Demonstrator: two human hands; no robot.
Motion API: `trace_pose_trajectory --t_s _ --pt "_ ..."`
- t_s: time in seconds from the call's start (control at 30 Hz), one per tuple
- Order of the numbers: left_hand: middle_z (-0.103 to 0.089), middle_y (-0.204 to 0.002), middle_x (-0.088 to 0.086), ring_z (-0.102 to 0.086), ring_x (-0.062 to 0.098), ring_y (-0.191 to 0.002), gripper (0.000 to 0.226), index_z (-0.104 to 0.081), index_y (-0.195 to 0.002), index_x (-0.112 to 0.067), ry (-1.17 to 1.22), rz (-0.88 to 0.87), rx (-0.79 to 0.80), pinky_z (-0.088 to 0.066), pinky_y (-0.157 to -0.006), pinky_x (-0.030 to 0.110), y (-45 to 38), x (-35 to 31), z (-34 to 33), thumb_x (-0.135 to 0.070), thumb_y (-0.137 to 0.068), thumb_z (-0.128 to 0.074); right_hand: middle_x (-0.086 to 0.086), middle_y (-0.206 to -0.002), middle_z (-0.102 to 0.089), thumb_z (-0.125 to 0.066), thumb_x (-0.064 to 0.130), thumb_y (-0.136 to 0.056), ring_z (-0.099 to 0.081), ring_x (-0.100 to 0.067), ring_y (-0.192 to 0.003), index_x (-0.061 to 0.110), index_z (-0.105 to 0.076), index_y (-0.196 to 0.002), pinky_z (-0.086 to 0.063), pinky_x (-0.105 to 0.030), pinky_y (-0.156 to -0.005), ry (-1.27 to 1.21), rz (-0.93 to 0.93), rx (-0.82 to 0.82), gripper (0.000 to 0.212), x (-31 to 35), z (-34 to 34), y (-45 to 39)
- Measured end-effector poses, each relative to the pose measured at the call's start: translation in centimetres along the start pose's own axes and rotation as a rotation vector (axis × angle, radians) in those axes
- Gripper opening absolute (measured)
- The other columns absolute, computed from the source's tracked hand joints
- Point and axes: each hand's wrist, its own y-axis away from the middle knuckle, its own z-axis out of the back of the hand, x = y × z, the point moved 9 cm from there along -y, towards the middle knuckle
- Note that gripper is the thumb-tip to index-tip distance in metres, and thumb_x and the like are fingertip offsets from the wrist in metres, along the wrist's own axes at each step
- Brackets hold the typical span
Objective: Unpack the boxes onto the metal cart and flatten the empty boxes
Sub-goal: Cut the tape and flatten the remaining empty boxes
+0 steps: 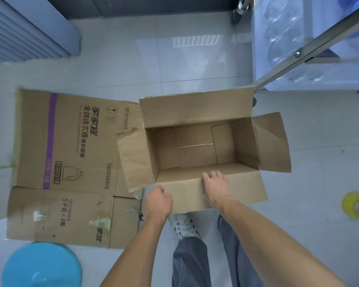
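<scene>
The open box (197, 146) stands upright on the floor (116, 65), all four flaps folded out, interior empty. The right hand (216, 187) lies spread on the box's near flap, fingers reaching the rim. The left hand (157, 201) is curled at the near-left corner of the box; whether it pinches anything cannot be told. Corrugated board is light and fairly stiff, and should fold readily along its creases; take hold at the rim corners, judged the best grip. A flattened box (66, 162) lies left of the open box. The metal cart (311, 42) stands beyond it to the right; a yellow tape roll (355, 206) lies right.
</scene>
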Motion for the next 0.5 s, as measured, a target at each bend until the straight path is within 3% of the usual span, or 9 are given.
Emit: trace_pose_trajectory --t_s 0.13,0.23,0.33,0.5 --pt "-0.067 -0.111 0.011 -0.050 0.025 -0.084 0.027 -0.064 -0.112 -0.012 -0.039 -0.046 -0.021 -0.038 -0.073 0.027 -1.3 -0.6 0.5 -0.013 -0.091 -0.048 -0.009 -0.122 -0.056 -0.066 0.029 -0.088 -0.049 -0.029 -0.118 0.019 -0.045 -0.123 -0.037 -0.040 -0.103 -0.023 -0.023 0.009 0.042 0.0 -0.5 -1.1" --pt "-0.061 -0.114 0.011 -0.058 0.030 -0.099 0.027 -0.060 -0.114 -0.011 -0.152 -0.162 -0.079 -0.043 -0.079 0.036 -1.8 -2.3 0.9 -0.012 -0.091 -0.046 -0.008 -0.122 -0.058 -0.068 0.033 -0.087 -0.049 -0.028 -0.120 0.019 -0.047 -0.125 -0.035 -0.041 -0.104 0.002 -0.029 0.043 0.045 0.2 -0.6 -1.9" --pt "-0.055 -0.119 0.012 -0.053 0.029 -0.108 0.032 -0.056 -0.120 -0.010 -0.229 -0.299 -0.079 -0.042 -0.084 0.037 -2.5 -4.4 -0.1 -0.009 -0.090 -0.045 -0.006 -0.117 -0.061 -0.062 0.027 -0.092 -0.053 -0.027 -0.115 0.019 -0.051 -0.120 -0.035 -0.041 -0.100 0.000 -0.037 0.008 0.032 0.3 -0.2 -2.5" --pt "-0.055 -0.119 0.012 -0.054 0.030 -0.109 0.033 -0.057 -0.122 -0.011 -0.200 -0.306 -0.080 -0.043 -0.087 0.037 -2.6 -5.2 -1.2 -0.011 -0.091 -0.046 -0.005 -0.103 -0.069 -0.048 0.018 -0.099 -0.061 -0.025 -0.102 0.019 -0.058 -0.113 -0.037 -0.038 -0.094 0.069 0.011 -0.072 0.017 0.4 1.0 -3.0"
